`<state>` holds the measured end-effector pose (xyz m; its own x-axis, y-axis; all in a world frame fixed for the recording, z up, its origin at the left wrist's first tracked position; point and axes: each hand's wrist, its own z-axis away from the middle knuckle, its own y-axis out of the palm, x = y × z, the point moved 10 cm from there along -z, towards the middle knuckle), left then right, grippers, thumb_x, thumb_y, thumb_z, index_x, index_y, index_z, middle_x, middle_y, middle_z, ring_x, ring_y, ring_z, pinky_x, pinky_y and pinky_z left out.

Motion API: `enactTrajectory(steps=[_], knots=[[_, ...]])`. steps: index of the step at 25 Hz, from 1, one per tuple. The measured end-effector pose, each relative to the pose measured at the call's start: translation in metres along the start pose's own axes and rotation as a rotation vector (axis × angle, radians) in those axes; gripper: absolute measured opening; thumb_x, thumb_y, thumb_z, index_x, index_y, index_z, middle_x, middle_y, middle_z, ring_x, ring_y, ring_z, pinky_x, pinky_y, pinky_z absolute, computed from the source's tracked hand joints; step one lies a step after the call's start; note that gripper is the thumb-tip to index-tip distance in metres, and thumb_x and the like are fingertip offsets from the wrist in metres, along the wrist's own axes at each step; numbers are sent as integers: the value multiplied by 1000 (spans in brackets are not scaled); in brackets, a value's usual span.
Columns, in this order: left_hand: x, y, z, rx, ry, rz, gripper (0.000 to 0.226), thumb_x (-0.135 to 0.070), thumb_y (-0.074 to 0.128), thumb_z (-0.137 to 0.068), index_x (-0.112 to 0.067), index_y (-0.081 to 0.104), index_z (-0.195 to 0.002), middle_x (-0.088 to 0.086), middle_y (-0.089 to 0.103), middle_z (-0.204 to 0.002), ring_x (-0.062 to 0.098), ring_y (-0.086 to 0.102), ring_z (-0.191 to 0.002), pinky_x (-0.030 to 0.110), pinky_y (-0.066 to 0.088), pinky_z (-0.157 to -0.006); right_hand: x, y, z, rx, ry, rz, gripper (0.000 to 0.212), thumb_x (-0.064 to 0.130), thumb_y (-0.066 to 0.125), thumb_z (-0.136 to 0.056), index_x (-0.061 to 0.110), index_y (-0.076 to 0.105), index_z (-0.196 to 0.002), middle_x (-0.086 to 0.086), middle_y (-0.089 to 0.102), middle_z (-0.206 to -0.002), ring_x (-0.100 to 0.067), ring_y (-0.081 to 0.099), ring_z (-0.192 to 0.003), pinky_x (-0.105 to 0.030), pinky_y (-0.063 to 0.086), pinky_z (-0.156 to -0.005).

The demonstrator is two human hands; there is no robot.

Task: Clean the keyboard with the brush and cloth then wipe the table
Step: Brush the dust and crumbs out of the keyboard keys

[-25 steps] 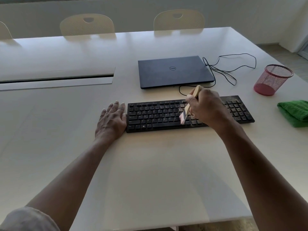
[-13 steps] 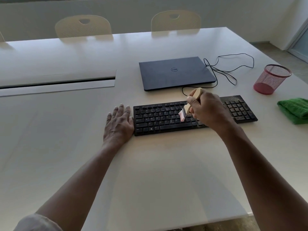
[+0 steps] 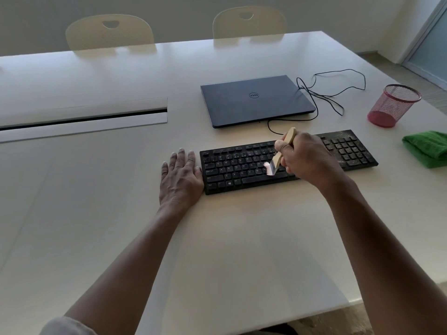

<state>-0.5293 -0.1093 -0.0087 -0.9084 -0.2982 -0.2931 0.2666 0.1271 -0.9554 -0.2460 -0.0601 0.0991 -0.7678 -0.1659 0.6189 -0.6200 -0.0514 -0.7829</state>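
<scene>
Tabletop keyboard (image 3: 242,170), brush (image 3: 278,160) between fingers (image 3: 280,145)

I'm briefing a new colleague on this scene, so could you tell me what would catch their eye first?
First, the right hand gripping a wooden-handled brush, its pale bristles on the middle keys of the black keyboard, whose crumb-speckled number pad lies at its right end. The left hand rests flat against the keyboard's left edge. Beyond lie a closed Dell laptop, and at right a red mesh cup and green cloth.
</scene>
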Motion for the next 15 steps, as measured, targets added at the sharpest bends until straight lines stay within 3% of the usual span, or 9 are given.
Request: enactTrajectory(steps=[2,5,6,8,9,12,15], knots=[[-1,0,0,5,-1,0,58,-42,25,-106,-26,17,-160,0,6,-168,18,3,-155,38,0,-126,0,-5,-1,8,14,-18,27,36,53,-105,13,67,-104,-11,71,-85,-22,70,-65,-34,62,-62],[0,-1,0,5,-8,-4,57,-41,26,-106,-26,16,-160,-1,5,-168,17,3,-155,37,-1,-126,12,-6,2,-26,-30,-86,15,32,56,-105,19,63,-101,-1,67,-81,-8,62,-59,-8,46,-51],[0,-2,1,6,-9,-7,57,-41,26,-106,-26,16,-160,-1,5,-168,17,3,-155,37,0,-126,15,0,4,-12,-43,-138,10,30,57,-104,22,63,-102,-1,68,-81,-8,62,-59,-10,47,-53],[-1,-1,1,0,-11,-18,57,-41,26,-106,-27,16,-160,-1,6,-168,16,3,-155,36,0,-126,13,15,4,51,-45,-201,11,29,59,-103,20,65,-102,-5,70,-80,-15,64,-60,-29,58,-61],[-1,-2,1,-5,-13,-20,57,-40,27,-106,-27,17,-160,-2,6,-168,15,3,-155,36,0,-126,10,20,5,87,-42,-184,14,31,59,-103,18,66,-102,-5,71,-80,-17,64,-61,-32,58,-60],[0,-2,0,-19,-28,-24,56,-39,28,-106,-27,18,-160,-3,8,-168,14,5,-155,34,0,-125,6,13,1,125,-76,-145,16,33,56,-104,19,63,-103,-3,70,-78,-11,65,-56,-17,48,-47],[-1,-3,1,-11,-33,-39,55,-40,26,-107,-28,18,-160,-4,7,-168,13,4,-155,33,0,-125,14,4,-3,109,-188,-221,15,32,57,-104,19,63,-107,2,70,-76,-8,68,-57,-23,57,-54]])
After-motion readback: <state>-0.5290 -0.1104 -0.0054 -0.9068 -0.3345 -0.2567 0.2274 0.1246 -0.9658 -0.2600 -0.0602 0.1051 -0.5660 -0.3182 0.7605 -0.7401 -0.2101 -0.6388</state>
